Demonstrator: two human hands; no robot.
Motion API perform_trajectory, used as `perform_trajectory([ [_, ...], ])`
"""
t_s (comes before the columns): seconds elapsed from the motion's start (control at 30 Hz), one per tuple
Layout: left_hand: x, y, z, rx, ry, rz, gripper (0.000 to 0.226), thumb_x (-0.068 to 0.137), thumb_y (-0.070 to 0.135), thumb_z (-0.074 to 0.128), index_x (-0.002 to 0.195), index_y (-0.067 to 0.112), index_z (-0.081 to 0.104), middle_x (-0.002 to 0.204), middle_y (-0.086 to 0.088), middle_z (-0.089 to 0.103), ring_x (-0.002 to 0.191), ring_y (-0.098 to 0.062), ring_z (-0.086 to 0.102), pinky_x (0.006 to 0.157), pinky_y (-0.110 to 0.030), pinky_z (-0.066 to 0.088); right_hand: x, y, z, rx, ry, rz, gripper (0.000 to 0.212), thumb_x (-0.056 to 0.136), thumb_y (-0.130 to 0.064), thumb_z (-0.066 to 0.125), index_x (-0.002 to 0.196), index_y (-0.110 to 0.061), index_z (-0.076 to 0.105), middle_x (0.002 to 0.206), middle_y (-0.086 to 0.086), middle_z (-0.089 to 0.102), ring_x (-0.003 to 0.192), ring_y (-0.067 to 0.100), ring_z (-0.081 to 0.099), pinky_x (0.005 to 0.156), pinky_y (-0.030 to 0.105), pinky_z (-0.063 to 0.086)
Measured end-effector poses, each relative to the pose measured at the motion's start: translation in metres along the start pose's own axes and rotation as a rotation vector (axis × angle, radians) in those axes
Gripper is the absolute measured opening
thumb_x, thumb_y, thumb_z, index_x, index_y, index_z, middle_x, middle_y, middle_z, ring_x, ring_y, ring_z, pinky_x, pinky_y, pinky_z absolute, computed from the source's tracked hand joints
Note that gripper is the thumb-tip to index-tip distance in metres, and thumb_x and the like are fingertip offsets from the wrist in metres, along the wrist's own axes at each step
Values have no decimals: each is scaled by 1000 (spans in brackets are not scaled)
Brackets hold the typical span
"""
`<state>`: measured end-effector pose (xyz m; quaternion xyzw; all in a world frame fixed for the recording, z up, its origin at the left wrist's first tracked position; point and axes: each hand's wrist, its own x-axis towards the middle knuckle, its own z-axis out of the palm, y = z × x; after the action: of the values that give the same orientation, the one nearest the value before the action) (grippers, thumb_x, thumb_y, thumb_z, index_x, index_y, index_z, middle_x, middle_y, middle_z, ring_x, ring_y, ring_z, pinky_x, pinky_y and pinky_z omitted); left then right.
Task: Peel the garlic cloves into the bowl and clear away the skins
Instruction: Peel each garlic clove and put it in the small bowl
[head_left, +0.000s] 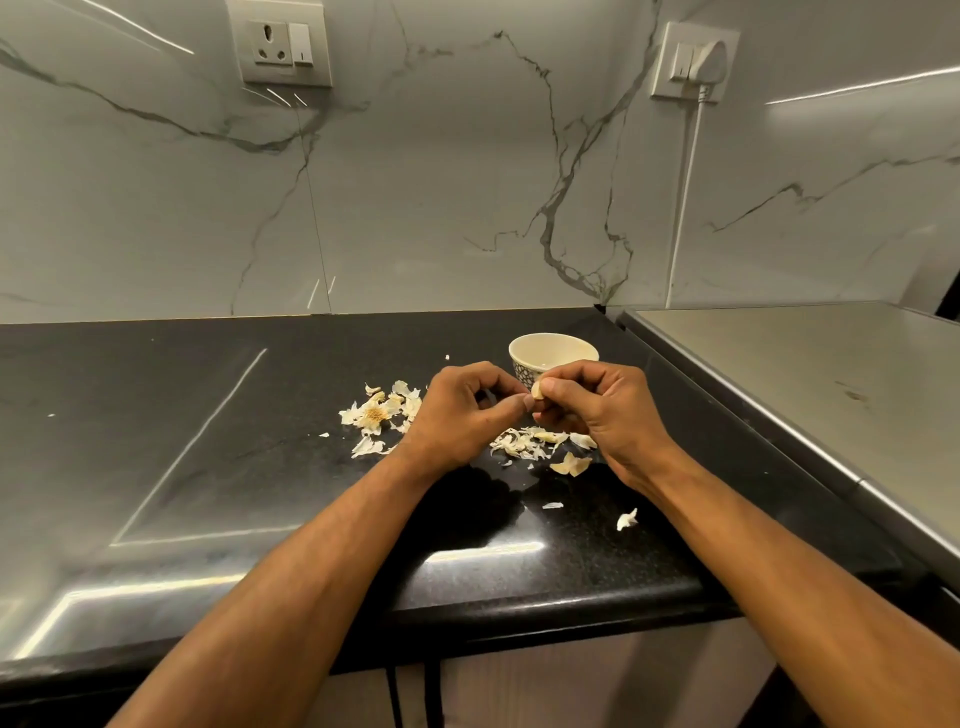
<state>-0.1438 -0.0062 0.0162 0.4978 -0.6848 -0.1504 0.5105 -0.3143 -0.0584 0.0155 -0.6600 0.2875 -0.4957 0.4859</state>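
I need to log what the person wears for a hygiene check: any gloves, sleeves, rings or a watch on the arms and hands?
None visible. The left hand and right hand are bare, no gloves or rings seen. Both forearms are uncovered, no sleeves, watch or bands.

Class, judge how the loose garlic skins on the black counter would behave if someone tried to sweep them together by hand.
The garlic skins look thin and curled, so they are probably very light and floppy. Lying scattered in small flakes on the glossy counter, they would likely slide easily, and some may flutter away or cling to fingers.
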Motion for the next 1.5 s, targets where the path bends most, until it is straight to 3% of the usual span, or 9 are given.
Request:
perform_trajectory([
  [0.3,0,3,0,-46,22,-86,6,86,17,72,88,12,73,66,7,65,57,-7,53,54,-20,46,-2,-1,3,18,-53,-24,11,85,1,70,95,1,72,80,13,75,75,21,74,68,25,58],
  [0.5,-3,10,2,-184,45,-217,5,87,10,70,83,10,73,57,1,62,44,-5,47,44,-16,40,-3,-2,5,-56,-45,-84,7,83,2,72,89,-2,72,74,4,75,71,16,74,65,20,57],
  [0.87,-3,20,10,-254,140,-241,8,83,3,70,76,3,67,54,3,65,37,-9,54,40,-17,43,-4,-1,9,-86,-2,-169,9,81,1,74,87,-6,74,73,0,75,69,14,73,67,22,57],
  [1.1,-4,23,7,-298,80,-214,8,85,5,68,79,0,65,54,3,61,38,-9,49,40,-21,43,-5,-7,0,174,-66,12,7,84,3,67,86,1,73,77,18,72,67,25,70,65,31,59],
  [1.33,-2,20,2,-315,126,-185,14,87,-4,60,75,4,61,54,0,55,43,-9,44,40,-18,39,-2,-13,-2,397,-160,166,11,73,-3,66,73,-5,76,70,15,68,62,22,66,76,42,61],
  [1.43,2,9,-6,-199,178,-187,17,85,-3,61,72,8,63,49,9,52,43,-6,41,43,-19,36,-2,-14,-2,405,-160,185,13,72,-4,65,71,-8,77,69,14,68,59,21,65,74,42,61],
  [1.5,3,4,-8,-65,129,-169,17,84,1,63,71,12,64,49,13,54,43,-3,42,45,-18,37,-2,-13,-1,370,-149,190,11,72,-6,66,71,-8,77,71,15,69,60,20,64,74,42,60],
])
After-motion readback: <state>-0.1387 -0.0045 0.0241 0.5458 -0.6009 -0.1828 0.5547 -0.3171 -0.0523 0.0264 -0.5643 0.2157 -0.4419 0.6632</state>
